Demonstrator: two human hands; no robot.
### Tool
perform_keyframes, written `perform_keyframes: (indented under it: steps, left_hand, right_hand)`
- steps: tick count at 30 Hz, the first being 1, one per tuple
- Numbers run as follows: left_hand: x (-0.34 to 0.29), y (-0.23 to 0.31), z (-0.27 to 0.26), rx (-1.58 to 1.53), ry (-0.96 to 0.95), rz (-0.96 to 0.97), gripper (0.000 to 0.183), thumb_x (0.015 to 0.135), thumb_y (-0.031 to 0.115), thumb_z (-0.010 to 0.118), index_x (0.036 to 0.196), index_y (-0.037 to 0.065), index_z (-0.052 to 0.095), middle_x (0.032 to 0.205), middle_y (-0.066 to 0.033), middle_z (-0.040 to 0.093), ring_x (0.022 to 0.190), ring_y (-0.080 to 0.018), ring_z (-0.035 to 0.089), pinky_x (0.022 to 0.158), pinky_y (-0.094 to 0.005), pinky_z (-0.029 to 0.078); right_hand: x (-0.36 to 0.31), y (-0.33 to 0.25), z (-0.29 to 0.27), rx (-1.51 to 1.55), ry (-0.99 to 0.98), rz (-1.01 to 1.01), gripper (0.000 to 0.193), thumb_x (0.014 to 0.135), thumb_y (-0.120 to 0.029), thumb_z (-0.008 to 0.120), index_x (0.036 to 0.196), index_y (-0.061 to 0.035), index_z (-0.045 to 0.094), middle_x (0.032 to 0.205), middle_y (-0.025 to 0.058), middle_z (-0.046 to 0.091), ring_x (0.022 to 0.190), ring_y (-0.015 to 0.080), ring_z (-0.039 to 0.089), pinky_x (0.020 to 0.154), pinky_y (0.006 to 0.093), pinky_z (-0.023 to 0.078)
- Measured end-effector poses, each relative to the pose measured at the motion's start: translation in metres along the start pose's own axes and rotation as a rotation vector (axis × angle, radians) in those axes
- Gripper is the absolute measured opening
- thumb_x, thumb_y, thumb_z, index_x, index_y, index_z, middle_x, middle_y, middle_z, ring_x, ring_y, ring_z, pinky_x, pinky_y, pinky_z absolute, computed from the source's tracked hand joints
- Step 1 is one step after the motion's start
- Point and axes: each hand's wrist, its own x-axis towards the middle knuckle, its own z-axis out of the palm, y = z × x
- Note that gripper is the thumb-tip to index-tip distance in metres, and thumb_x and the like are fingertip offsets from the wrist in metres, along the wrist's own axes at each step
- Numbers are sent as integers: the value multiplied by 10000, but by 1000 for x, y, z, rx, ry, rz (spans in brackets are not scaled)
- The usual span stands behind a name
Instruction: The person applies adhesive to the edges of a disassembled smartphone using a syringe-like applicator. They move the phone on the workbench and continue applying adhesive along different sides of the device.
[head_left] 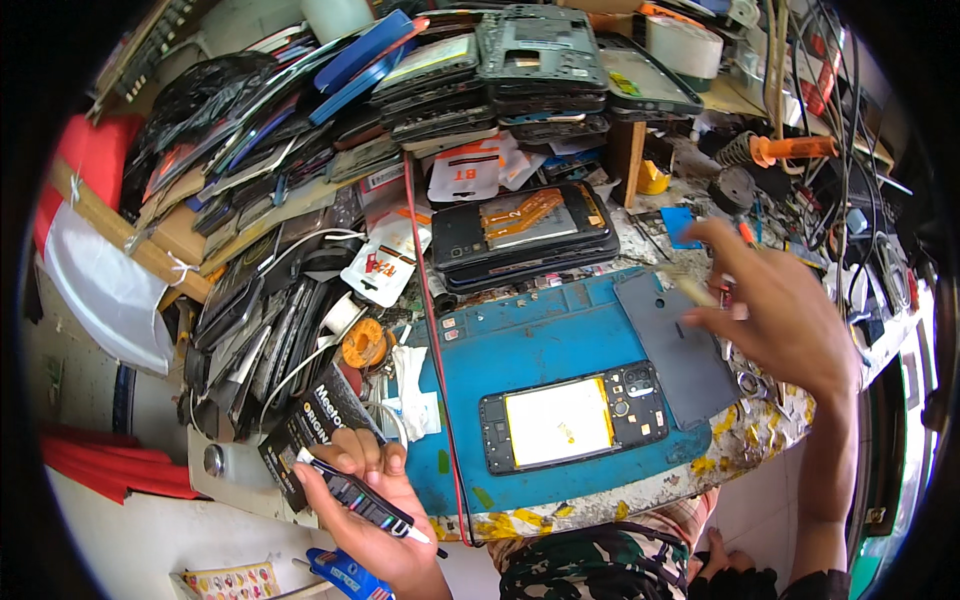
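Observation:
My left hand [385, 535] is closed around a slim black tube [350, 497] with white ends, tilted down toward the right. Behind it leans a black printed box [330, 405]. My right hand [770, 310] is raised over the right side of the bench, thumb and forefinger apart. A blurred beige sliver [690, 287] shows between them; whether it is held I cannot tell. An opened phone [560, 418], its white, yellow-edged battery exposed, lies on the blue mat [530, 340]. Beside it, partly under the right hand's side, rests a dark grey back cover [685, 355].
Stacked phone parts [540, 75] crowd the back and left. A dark phone with an orange ribbon cable [525, 225] lies beyond the mat. A red cord [425, 285] crosses the mat's left side. An orange spool [364, 343] and a soldering iron [790, 150] are nearby.

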Motion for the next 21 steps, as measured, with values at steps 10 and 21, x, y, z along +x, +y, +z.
perform_keyframes:
  steps: [10,21]
  left_hand:
    - [-60,-10,8,166,-510,-102,434,954,524,362,883,125,517,863,-34,358,808,-141,363,702,-326,340]
    - [-80,-26,-12,684,-939,215,318,835,264,678,1063,51,618,786,-57,416,753,-170,447,488,-297,379]
  right_hand:
    - [-79,-19,25,518,126,108,327,652,-126,792,869,0,581,734,89,618,553,160,587,562,271,450]
    - [-99,-58,64,1051,-21,-292,288,722,-223,790,933,-71,667,766,92,645,665,211,668,529,277,533]
